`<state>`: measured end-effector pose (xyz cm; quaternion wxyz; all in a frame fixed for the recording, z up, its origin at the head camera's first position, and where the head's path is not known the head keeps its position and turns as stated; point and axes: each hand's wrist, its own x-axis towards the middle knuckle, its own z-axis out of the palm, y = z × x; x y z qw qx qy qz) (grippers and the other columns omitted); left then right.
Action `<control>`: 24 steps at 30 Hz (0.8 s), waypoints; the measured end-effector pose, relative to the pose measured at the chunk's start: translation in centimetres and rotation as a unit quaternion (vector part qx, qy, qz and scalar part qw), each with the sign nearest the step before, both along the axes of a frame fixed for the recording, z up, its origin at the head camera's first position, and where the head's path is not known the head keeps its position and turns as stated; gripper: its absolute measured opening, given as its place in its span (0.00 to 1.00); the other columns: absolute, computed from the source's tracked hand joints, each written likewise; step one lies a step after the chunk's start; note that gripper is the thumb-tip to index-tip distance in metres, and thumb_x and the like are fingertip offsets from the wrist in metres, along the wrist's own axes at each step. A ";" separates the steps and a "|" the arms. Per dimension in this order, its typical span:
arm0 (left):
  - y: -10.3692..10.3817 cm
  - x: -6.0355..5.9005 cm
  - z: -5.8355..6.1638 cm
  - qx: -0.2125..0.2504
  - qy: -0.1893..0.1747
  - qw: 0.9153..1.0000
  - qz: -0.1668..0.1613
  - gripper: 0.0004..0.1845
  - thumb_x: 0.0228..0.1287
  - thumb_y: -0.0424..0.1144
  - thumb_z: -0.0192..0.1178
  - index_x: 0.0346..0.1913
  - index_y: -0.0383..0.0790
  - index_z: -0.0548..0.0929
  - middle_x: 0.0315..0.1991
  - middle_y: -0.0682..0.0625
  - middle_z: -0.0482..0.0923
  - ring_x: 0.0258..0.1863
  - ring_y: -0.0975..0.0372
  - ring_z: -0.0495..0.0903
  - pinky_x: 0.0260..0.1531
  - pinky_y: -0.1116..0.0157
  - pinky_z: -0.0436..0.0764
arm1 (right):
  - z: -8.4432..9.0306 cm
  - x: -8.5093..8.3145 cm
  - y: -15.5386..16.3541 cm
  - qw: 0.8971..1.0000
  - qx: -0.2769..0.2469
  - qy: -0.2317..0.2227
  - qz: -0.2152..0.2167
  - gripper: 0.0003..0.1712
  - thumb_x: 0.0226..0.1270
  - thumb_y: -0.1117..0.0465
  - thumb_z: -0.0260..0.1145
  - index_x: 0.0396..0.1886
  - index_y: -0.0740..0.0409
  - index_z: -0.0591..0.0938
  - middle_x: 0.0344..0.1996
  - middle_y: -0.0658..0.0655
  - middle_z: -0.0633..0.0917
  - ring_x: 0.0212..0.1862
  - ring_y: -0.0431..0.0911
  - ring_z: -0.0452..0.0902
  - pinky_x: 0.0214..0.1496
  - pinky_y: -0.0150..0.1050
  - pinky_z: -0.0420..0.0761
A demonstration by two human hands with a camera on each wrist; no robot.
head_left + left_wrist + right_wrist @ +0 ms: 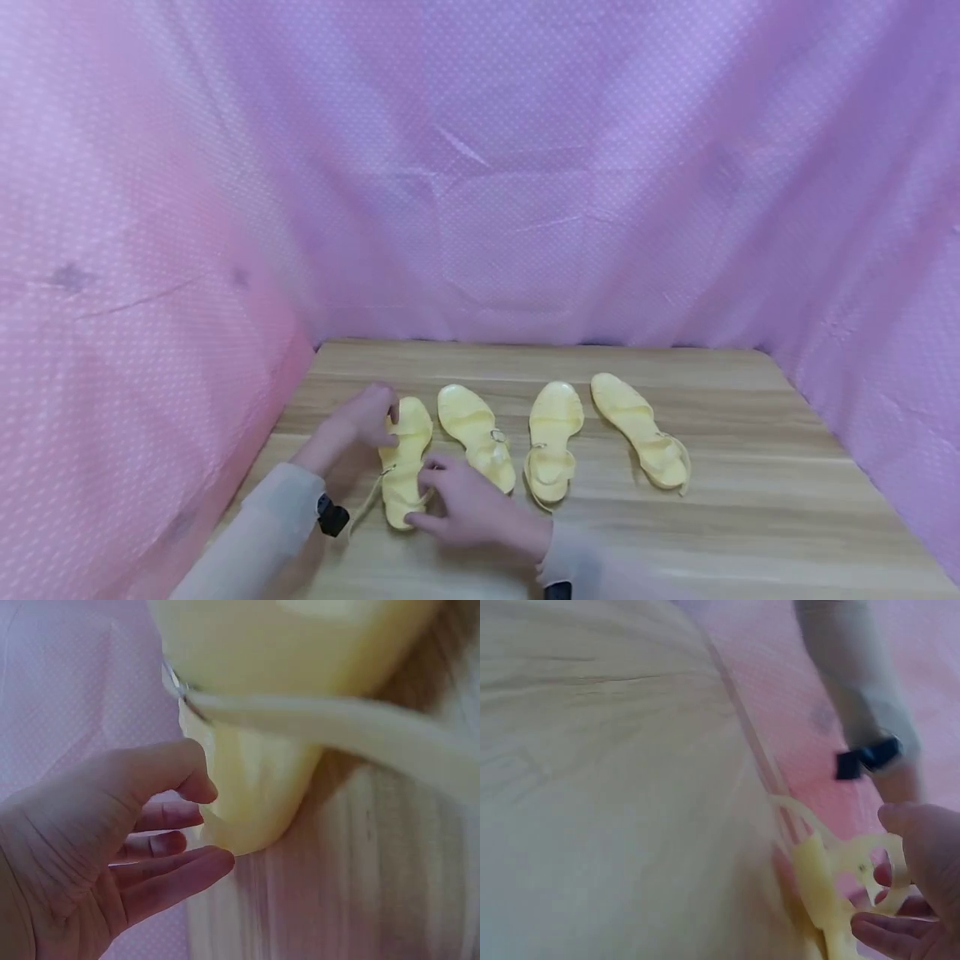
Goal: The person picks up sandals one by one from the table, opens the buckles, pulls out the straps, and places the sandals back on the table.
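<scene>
Sandal number one, the leftmost sandal, lies on the wooden table at the left end of a row of four yellow sandals, and both hands are on it. Just to its right lies the second sandal, further right the third sandal, and the fourth sandal is the farthest from it. A pink dotted cloth stands as a wall behind and to the left of the leftmost sandal.

The left hand rests at the toe end of this sandal; in the left wrist view its fingers are loosely curved and a little spread, with the tips touching the edge of the sole, not closed around it. The right hand is at the heel end, where the thin strap is. Its fingers seem to pinch the strap near the buckle, but the right wrist view is blurred, so I cannot be sure.

I judge that the step in hand is arranging or fastening the strap of the leftmost sandal, while the left hand keeps the shoe steady. The next move would call for a fine grip on the strap end, with the sole held flat so it does not slide toward the second sandal.
</scene>
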<state>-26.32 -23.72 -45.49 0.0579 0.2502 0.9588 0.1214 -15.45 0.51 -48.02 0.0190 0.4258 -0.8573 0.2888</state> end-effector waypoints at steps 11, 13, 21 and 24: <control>3.2 2.5 0.3 0.028 -0.043 0.999 -0.006 0.15 0.42 0.38 0.76 0.29 0.45 0.78 0.33 0.52 0.79 0.32 0.61 0.70 0.34 0.64 0.72 | 2.0 1.0 6.7 1.000 -0.023 -0.003 -0.005 0.08 0.69 0.60 0.75 0.35 0.53 0.82 0.40 0.47 0.83 0.39 0.32 0.76 0.41 0.19 0.78; 3.9 3.3 0.5 0.035 -0.051 0.998 -0.001 0.15 0.41 0.38 0.76 0.29 0.44 0.78 0.30 0.52 0.77 0.31 0.61 0.70 0.33 0.65 0.71 | 2.2 1.4 7.7 1.000 -0.026 -0.006 0.003 0.07 0.69 0.60 0.74 0.35 0.53 0.82 0.40 0.47 0.83 0.40 0.31 0.77 0.43 0.19 0.80; 7.5 8.0 0.6 0.094 -0.057 0.992 0.054 0.16 0.37 0.37 0.75 0.26 0.41 0.76 0.25 0.52 0.71 0.26 0.60 0.69 0.24 0.67 0.68 | 2.3 3.1 12.4 0.997 -0.043 0.039 0.051 0.06 0.61 0.66 0.74 0.36 0.57 0.85 0.37 0.49 0.85 0.40 0.31 0.79 0.43 0.19 0.80; 8.4 9.7 0.6 0.108 -0.060 0.989 0.087 0.18 0.36 0.36 0.75 0.26 0.41 0.74 0.30 0.49 0.71 0.27 0.60 0.70 0.23 0.67 0.68 | 1.9 3.2 13.5 0.996 -0.044 0.040 0.063 0.06 0.57 0.67 0.74 0.31 0.55 0.83 0.37 0.49 0.85 0.41 0.31 0.79 0.44 0.18 0.79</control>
